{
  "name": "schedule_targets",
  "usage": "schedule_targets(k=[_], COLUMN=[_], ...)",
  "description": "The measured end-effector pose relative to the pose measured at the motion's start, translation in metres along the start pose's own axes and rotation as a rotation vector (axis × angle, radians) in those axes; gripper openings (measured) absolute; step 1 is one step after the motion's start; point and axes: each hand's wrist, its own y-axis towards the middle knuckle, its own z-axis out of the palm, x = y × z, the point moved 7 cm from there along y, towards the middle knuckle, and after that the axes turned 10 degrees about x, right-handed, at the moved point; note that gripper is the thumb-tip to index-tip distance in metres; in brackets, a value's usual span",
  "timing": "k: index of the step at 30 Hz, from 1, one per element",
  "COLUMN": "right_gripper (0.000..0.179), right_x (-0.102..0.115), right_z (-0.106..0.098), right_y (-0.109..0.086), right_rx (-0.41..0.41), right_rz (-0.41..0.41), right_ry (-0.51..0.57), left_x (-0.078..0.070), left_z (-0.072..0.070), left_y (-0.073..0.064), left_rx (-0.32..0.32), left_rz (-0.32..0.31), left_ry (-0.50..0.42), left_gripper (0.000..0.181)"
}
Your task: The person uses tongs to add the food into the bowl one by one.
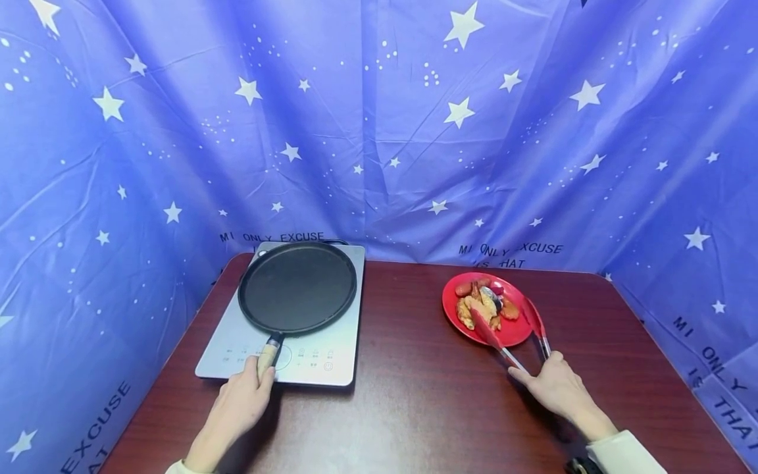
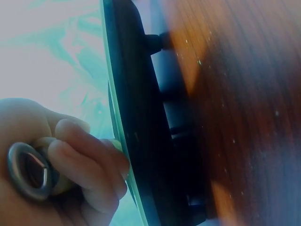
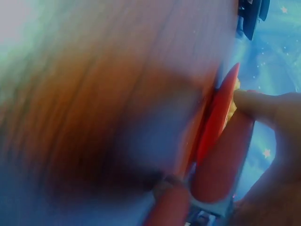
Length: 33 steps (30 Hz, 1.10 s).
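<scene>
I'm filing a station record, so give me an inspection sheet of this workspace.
Surface: glossy red-brown table.
Job's things: black pan on silver cooktop; red-tipped tongs spread at the food on a red plate.
Clutter: nothing seen.
Hands: left hand grips the pan handle; right hand holds the tongs.
Cables: dark cord-like loop behind the cooktop.
Surroundings: blue star-print curtain at the back and both sides.

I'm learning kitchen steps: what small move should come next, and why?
Probably squeeze the tongs around some food: the right hand holds them spread over the red plate, while the left hand grips the handle of the empty pan.
</scene>
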Motion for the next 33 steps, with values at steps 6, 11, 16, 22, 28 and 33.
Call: schedule_targets(k=[6, 11, 16, 22, 28, 33], right_gripper=[0.09, 0.086, 0.08, 0.063, 0.062, 0.055], right_x=[-0.003, -0.004, -0.003, 0.001, 0.007, 0.011], right_z=[-0.008, -0.012, -0.018, -0.024, -0.028, -0.031], right_y=[-0.001, -0.002, -0.004, -0.006, -0.005, -0.004], right_rx=[-0.065, -0.091, -0.177, -0.281, -0.361, -0.386], right_rz=[-0.054, -0.07, -0.107, -0.186, -0.239, -0.265], right_ry=[0.021, 0.015, 0.008, -0.006, -0.1, -0.139], left_x=[-0.001, -0.001, -0.001, -0.001, -0.001, 0.001], left_z=[0.0, 0.0, 0.002, 0.003, 0.0, 0.001], left_y=[0.0, 0.0, 0.002, 0.003, 0.004, 0.004], left_rx=[0.008, 0.01, 0.018, 0.026, 0.009, 0.014], left_rz=[0.0, 0.003, -0.008, 0.006, 0.017, 0.004], left_ry=[-0.004, 0.003, 0.002, 0.011, 0.018, 0.013], left_gripper=[0.029, 0.029, 0.029, 0.03, 0.028, 0.026])
